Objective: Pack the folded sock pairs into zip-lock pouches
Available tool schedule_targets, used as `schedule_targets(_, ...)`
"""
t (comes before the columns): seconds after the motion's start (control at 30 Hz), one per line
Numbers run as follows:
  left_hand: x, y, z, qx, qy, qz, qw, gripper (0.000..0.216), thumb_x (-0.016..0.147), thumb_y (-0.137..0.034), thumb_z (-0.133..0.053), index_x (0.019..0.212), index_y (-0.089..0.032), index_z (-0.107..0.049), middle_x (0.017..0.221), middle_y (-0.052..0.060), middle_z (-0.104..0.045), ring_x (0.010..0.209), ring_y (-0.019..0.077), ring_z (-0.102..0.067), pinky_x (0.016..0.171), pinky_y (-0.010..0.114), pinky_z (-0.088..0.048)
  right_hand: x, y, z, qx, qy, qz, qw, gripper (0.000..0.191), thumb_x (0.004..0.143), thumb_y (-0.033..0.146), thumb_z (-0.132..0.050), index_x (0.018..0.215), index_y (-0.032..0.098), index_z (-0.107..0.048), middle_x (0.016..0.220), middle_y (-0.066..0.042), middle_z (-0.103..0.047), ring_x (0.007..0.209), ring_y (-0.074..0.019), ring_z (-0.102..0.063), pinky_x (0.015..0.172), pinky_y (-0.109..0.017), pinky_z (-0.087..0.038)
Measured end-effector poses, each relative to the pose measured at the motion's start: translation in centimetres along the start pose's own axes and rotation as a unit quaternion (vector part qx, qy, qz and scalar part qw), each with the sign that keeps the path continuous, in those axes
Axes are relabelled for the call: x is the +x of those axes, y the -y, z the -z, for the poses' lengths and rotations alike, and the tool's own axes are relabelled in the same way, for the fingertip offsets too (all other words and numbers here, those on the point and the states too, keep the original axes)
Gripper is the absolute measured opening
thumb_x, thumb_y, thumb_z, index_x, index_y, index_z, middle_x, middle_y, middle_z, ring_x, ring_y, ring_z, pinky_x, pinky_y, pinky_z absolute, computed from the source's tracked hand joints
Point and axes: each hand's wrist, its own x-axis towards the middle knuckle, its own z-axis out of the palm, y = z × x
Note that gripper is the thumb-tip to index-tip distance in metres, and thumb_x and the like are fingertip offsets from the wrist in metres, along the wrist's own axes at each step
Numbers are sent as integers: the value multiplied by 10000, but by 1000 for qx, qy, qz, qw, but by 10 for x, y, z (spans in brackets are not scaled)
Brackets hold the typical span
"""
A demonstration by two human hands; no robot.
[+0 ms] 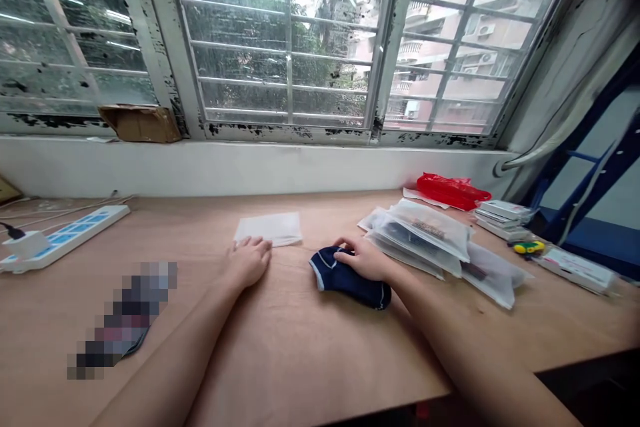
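My right hand is closed over a navy sock with pale trim at its opening, lying on the table. The thumb is on top of the sock, and the fingers curl over its far side. To the left, my left hand lies flat with its fingers stretched out. Its fingertips touch the near left edge of a frosted plastic bag, which looks flat.
Several filled frosted bags are piled right of my right hand. Behind them lies a red plastic bag. White boxes and a yellow-green tool sit far right. A power strip and a pixelated item are left.
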Motion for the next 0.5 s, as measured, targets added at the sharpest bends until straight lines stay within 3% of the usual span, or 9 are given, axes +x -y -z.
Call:
schedule_targets(0.1, 1, 16, 5, 13, -31, 61, 998, 464, 918, -238, -353, 1326, -178, -568, 1467, 168, -445, 1337, 395, -371, 1045, 627, -276, -2, -1, 2, 15, 11, 15, 1000, 441, 809, 359, -653, 1216, 215, -562, 999, -52, -644, 922, -202, -598, 849, -350, -452)
schedule_targets(0.23, 0, 9, 5, -6, -33, 37, 999, 450, 911, -285, -375, 1318, -245, -563, 1400, 104, -525, 1267, 306, -464, 1024, 482, -379, -7, -4, 8, 55, 83, 35, 994, 615, 755, 251, -700, 1321, 229, -461, 1063, -47, -608, 1003, -199, -584, 931, -369, -437)
schedule_targets(0.37, 4, 10, 0, -33, -16, 59, 998, 449, 922, -459, -359, 1218, -249, -623, 1344, 107, -577, 1251, 329, -487, 1029, 541, -364, -11, -2, 12, 74, 114, 83, 987, 607, 755, 179, -672, 1317, 258, -458, 1153, -46, -589, 1077, -196, -558, 957, -370, -434)
schedule_targets(0.5, 6, 16, 4, -51, -46, 104, 992, 557, 929, -466, -334, 1336, -139, -529, 1432, 196, -476, 1345, 376, -386, 1066, 595, -295, -13, 5, 10, 63, 103, 108, 987, 561, 775, 174, -660, 1297, 287, -486, 1186, -37, -611, 1118, -208, -547, 952, -371, -436)
